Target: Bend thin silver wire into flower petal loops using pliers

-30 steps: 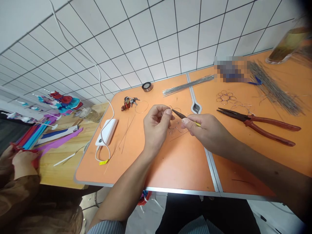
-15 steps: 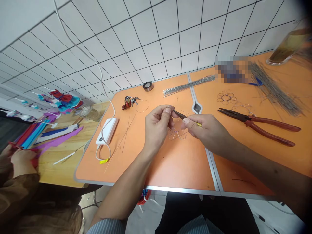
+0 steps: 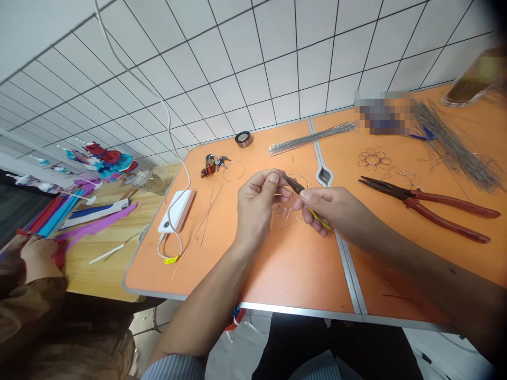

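Observation:
Over the middle of the orange table [image 3: 293, 274], my left hand [image 3: 259, 198] pinches a thin wire [image 3: 293, 176] between thumb and forefinger. My right hand [image 3: 327, 206] is closed around small needle-nose pliers [image 3: 293, 184] with yellow handles, whose dark jaws reach the wire at my left fingertips. Whether the jaws grip the wire is too small to tell. Beneath both hands lies a bent wire shape [image 3: 287, 212], partly hidden by my fingers. Larger pliers [image 3: 404, 196] with red handles rest right of my right hand, near a flower-shaped wire piece [image 3: 373, 159].
Bundles of straight wire [image 3: 311, 139] and grey wire [image 3: 455, 145] lie toward the wall. Tape [image 3: 243, 139], keys [image 3: 214, 164] and a white power bank [image 3: 176, 211] with a cable sit left. A co-worker's hand [image 3: 37, 253] is at the wooden table [image 3: 103, 279]. A jar [image 3: 473, 79] stands back right.
My right hand's fingers have loosened from the handles, and the yellow handles now spread lower. The plier tips stay by my left fingertips. The whole view has shifted slightly.

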The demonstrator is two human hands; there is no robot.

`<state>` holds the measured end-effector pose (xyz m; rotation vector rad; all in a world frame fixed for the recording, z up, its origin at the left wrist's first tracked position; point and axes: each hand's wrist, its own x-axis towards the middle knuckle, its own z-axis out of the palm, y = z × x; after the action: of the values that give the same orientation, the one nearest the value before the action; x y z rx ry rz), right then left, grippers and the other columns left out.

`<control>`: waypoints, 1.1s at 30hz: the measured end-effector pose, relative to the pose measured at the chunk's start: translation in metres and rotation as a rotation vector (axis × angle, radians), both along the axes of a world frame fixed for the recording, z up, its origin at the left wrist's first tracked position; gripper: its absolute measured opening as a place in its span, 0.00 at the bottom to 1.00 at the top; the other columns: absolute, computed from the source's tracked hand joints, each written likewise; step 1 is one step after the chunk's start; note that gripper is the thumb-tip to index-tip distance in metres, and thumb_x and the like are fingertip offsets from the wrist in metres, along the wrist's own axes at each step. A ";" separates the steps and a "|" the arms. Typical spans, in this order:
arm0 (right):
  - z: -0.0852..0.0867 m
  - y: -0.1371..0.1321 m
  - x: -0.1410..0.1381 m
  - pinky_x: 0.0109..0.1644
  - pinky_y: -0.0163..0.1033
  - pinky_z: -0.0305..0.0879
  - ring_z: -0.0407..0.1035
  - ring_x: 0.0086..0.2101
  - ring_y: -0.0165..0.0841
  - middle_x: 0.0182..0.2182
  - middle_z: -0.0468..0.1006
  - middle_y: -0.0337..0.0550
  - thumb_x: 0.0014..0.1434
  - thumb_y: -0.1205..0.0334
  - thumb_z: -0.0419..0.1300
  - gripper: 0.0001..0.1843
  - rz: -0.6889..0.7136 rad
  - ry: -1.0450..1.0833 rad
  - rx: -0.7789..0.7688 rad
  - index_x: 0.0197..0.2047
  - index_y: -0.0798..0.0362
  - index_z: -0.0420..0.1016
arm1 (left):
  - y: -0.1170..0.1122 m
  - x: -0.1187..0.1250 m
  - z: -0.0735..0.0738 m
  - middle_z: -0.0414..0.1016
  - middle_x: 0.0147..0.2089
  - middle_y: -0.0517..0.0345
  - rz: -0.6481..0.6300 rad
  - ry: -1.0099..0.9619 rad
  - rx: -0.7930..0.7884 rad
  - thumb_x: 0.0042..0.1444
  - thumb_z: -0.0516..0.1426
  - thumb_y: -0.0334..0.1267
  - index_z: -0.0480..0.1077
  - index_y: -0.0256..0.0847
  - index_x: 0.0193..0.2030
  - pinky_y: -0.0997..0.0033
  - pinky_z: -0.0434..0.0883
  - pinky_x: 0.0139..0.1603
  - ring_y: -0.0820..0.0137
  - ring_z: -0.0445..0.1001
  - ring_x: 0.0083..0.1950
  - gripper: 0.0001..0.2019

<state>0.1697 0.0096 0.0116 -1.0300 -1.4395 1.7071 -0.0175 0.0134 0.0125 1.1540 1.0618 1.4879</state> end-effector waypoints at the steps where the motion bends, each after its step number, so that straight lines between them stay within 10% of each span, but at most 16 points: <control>1: 0.000 0.000 0.000 0.25 0.36 0.61 0.66 0.23 0.28 0.29 0.74 0.39 0.73 0.43 0.64 0.21 0.001 -0.007 0.017 0.38 0.53 0.81 | 0.000 0.000 0.000 0.85 0.40 0.54 0.005 0.006 0.002 0.64 0.69 0.51 0.82 0.42 0.42 0.73 0.80 0.36 0.74 0.81 0.33 0.14; 33: -0.006 0.001 0.002 0.24 0.33 0.65 0.65 0.23 0.27 0.28 0.73 0.38 0.75 0.44 0.61 0.22 0.017 -0.006 0.057 0.38 0.52 0.83 | -0.005 0.006 -0.001 0.88 0.43 0.50 -0.001 -0.049 0.013 0.67 0.68 0.48 0.83 0.41 0.43 0.73 0.79 0.36 0.73 0.81 0.34 0.11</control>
<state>0.1714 0.0104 0.0059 -0.9959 -1.4957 1.6663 -0.0118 0.0082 0.0120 1.1215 1.0195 1.5175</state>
